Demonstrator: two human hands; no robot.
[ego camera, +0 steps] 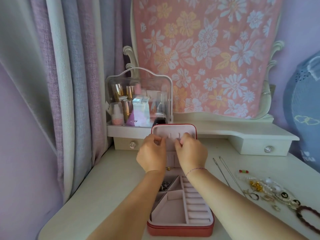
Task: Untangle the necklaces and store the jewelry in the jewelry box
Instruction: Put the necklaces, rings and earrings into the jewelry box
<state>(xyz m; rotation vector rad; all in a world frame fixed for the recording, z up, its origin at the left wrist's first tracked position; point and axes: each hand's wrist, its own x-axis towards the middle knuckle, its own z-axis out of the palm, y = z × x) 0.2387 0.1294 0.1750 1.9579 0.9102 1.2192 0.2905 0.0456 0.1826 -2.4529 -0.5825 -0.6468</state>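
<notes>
Head view: left hand [151,156] and right hand [190,153] are held at the hooks of the upright lid [173,129], fingers curled; whether a chain is pinched cannot be told. Two chains [225,172] are laid right of the box [180,230], nearer the right hand, running far-left to near-right. Dark beads [164,185] are kept in one left compartment.

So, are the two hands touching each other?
Apart. In the head view, a strip of the pink lining of the jewelry box lid shows between the left hand and the right hand.
</notes>
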